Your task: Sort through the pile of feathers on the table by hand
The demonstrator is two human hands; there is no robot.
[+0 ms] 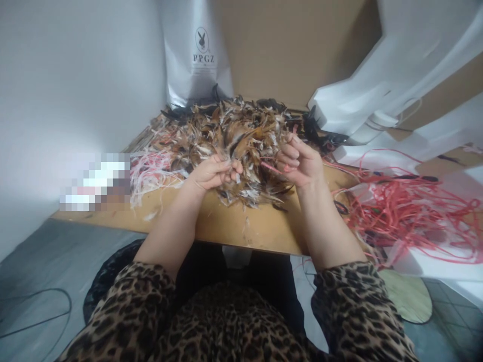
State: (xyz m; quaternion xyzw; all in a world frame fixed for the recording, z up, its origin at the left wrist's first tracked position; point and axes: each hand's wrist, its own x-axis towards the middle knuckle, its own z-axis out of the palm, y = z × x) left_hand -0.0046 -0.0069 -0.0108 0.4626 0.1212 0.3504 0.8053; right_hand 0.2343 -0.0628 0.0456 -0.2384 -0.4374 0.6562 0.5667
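Observation:
In front of me, my left hand (pixel 217 172) is closed in a pinch at the near side of a heap of feathers (pixel 226 123). A few brown feathers (pixel 241 142) fan up from its fingertips. My right hand (pixel 300 160), level with it on the right, has its fingers curled round a thin pink strip (pixel 270 167). One end of the strip sticks out to the left below the fingers, and a bit of pink shows above the thumb. The feathers in the heap are brown, white and black, and both hands stand over its near part.
A tangle of pink strips (pixel 411 216) lies at the right of the brown table (pixel 234 231). Pale pink and white strands (pixel 149 173) lie left of the heap. A white printed bag (pixel 198 60) stands behind, and a pixelated bright object (pixel 98 181) is at the left edge.

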